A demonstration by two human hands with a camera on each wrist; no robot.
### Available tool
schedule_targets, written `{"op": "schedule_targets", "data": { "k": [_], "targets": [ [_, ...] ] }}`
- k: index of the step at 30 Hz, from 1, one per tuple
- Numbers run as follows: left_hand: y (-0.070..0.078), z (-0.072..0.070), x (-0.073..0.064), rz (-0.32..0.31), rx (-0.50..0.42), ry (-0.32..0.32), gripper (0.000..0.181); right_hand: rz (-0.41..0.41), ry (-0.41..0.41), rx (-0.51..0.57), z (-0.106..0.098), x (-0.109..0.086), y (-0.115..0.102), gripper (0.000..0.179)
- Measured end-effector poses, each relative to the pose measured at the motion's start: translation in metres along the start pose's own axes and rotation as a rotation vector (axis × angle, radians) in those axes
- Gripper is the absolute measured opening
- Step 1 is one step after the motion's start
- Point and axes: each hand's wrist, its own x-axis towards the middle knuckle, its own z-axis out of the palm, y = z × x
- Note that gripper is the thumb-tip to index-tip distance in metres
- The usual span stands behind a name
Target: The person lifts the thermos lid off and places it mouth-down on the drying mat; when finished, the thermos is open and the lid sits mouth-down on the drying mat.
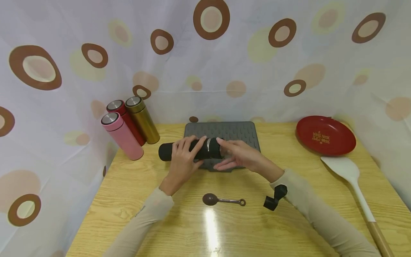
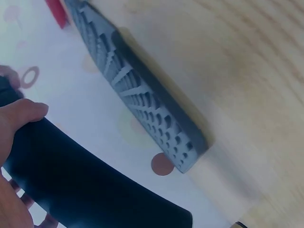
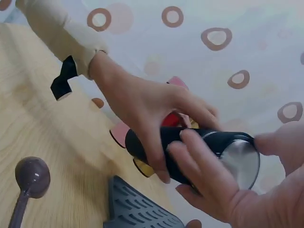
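Observation:
A black vacuum flask (image 1: 165,152) lies sideways in my hands, held above the grey ridged mat (image 1: 248,132). My left hand (image 1: 184,155) grips its body, thumb on one side and fingers round the other. Curled about the flask's lid end is my right hand (image 1: 240,155), thumb and fingers on opposite sides. The right wrist view shows the lid's silver top (image 3: 241,164) between them. In the left wrist view the flask's dark body (image 2: 95,175) stretches away from the left hand. A brown spoon (image 1: 210,199) rests on the table in front of the hands.
Pink (image 1: 125,140), red (image 1: 132,125) and gold (image 1: 144,119) flasks stand together at the back left. On the right are a red oval plate (image 1: 325,134) and a white spatula (image 1: 348,170) with a wooden handle. A patterned curtain (image 1: 205,71) hangs behind the wooden table (image 1: 128,200).

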Motion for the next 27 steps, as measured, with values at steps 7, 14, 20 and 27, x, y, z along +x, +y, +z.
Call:
{"op": "schedule_targets", "data": {
  "k": [7,14,20,27],
  "targets": [
    [-0.003,-0.001,0.001,-0.006,-0.022,0.006,0.087,-0.554,0.035,-0.781,-0.004,-0.005,0.006,0.068],
    [-0.005,-0.003,0.002,-0.009,-0.028,0.015,0.088,-1.014,0.065,-1.381,-0.011,-0.003,0.006,0.076],
    [-0.003,-0.001,-0.001,-0.002,-0.022,0.015,0.092,-1.062,0.048,-1.379,-0.014,-0.002,0.013,0.075],
    [-0.002,-0.001,0.002,-0.010,-0.031,0.017,0.091,-0.934,0.069,-1.111,-0.007,0.001,0.018,0.078]
  ]
}}
